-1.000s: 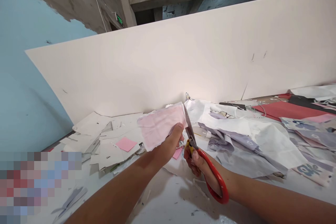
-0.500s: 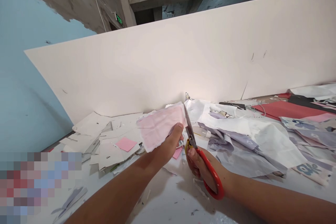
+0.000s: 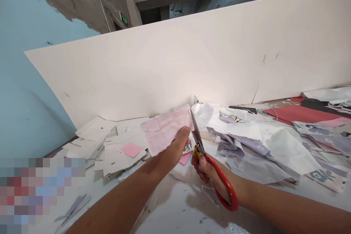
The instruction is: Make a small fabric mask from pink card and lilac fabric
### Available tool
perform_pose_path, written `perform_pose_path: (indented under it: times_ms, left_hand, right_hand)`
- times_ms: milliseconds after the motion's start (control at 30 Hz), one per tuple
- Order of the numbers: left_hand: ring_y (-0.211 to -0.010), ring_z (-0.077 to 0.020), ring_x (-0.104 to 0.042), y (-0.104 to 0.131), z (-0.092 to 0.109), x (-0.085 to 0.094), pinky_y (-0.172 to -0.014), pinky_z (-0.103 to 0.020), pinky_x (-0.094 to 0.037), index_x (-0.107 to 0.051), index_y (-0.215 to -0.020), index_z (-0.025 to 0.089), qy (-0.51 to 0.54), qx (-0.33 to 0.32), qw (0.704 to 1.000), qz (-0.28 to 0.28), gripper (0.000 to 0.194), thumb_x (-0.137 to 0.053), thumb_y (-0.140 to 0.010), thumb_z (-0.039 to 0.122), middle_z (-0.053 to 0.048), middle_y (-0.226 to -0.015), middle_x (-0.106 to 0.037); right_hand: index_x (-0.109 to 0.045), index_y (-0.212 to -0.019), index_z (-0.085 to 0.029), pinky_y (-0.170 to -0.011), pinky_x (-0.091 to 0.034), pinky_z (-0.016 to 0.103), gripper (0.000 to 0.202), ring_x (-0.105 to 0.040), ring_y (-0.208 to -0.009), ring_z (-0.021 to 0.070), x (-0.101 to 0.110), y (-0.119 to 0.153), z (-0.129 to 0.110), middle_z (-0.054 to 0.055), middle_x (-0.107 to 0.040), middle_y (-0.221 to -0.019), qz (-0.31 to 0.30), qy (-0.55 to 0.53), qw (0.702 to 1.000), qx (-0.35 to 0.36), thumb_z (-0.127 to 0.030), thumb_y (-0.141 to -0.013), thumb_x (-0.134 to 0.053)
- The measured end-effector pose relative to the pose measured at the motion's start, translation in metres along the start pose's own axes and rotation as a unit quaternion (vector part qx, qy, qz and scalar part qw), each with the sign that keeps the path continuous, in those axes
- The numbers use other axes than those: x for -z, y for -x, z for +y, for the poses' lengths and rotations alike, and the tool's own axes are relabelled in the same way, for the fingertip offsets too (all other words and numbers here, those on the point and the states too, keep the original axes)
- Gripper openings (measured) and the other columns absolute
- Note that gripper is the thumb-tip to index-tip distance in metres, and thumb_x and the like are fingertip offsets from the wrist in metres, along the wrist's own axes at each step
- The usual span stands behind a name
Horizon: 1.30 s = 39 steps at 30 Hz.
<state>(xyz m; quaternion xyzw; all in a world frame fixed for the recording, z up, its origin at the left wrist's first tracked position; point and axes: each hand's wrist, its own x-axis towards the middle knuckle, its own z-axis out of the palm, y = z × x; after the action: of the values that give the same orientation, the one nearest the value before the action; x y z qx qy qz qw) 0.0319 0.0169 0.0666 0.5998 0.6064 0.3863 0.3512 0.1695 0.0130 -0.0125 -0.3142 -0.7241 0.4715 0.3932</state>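
A pale pink piece of cloth (image 3: 161, 131) with a white edge is raised above the table, pinched at its lower right by my left hand (image 3: 179, 144). Red-handled scissors (image 3: 226, 184) are in my right hand (image 3: 210, 170), with a yellow part near the fingers. Their metal blades point up and lie along the cloth's right edge. Whether the blade tips are parted around the cloth is hard to make out.
White card pieces (image 3: 117, 155) and a pink square (image 3: 132, 150) lie at the left. White fabric (image 3: 287, 146), purple printed scraps and a red sheet (image 3: 301, 113) cover the right. A tall white board (image 3: 192, 58) stands behind.
Both hands, the pink cloth and the scissors have shifted slightly left; the scissors' red handle has swung a little to the right and down.
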Motion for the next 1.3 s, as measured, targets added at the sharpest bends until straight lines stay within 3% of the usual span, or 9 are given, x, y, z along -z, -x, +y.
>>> perform_pose_path:
  times_ms: [200,433,867,1100,1300]
  left_hand:
    - [-0.054,-0.0117,-0.043,-0.003,-0.003,0.003,-0.056,-0.022,-0.037,-0.042,-0.052,0.02,0.019,-0.032,0.999,0.02,0.041,-0.036,-0.073,0.055,0.004,-0.052,-0.041]
    - [-0.047,-0.0103,-0.04,0.002,0.006,0.0,-0.051,-0.022,-0.037,-0.04,-0.047,0.02,0.029,-0.014,0.998,0.061,0.039,-0.041,-0.071,0.05,0.004,-0.046,-0.038]
    - [-0.047,-0.0106,-0.037,0.005,0.007,-0.001,-0.05,-0.023,-0.035,-0.036,-0.047,0.02,0.001,-0.009,0.999,0.031,0.038,-0.04,-0.07,0.049,0.004,-0.047,-0.035]
    - [-0.048,-0.01,-0.039,0.0,-0.001,-0.001,-0.054,-0.022,-0.039,-0.04,-0.047,0.02,0.003,-0.054,0.998,0.01,0.039,-0.039,-0.072,0.049,0.004,-0.048,-0.038]
    - [-0.055,-0.0119,-0.044,0.0,-0.002,-0.002,-0.058,-0.022,-0.039,-0.043,-0.05,0.02,0.007,-0.018,1.0,-0.001,0.04,-0.038,-0.072,0.054,0.003,-0.052,-0.041]
  right_hand:
    - [-0.04,-0.076,-0.019,-0.057,-0.034,0.027,0.038,-0.032,-0.059,0.011,-0.001,0.001,0.0,-0.002,-0.035,-0.067,-0.007,0.016,1.0,0.0,-0.053,-0.084,-0.026]
    - [-0.04,-0.076,-0.019,-0.056,-0.035,0.027,0.037,-0.033,-0.057,0.0108,-0.003,0.003,-0.006,-0.002,-0.036,-0.066,0.005,0.016,1.0,-0.01,-0.054,-0.083,-0.028]
    - [-0.042,-0.074,-0.019,-0.053,-0.033,0.025,0.035,-0.032,-0.055,0.0101,-0.006,0.001,-0.001,-0.003,-0.034,-0.063,0.036,-0.026,0.999,-0.008,-0.052,-0.082,-0.033]
    - [-0.036,-0.066,-0.02,-0.051,-0.031,0.025,0.039,-0.031,-0.051,0.0096,-0.007,-0.001,0.001,-0.004,-0.034,-0.058,0.05,-0.029,0.998,-0.029,-0.056,-0.081,-0.031]
    - [-0.033,-0.057,-0.02,-0.048,-0.027,0.025,0.045,-0.03,-0.048,0.0094,-0.007,-0.002,-0.004,-0.005,-0.032,-0.052,0.038,-0.018,0.998,-0.051,-0.06,-0.079,-0.031]
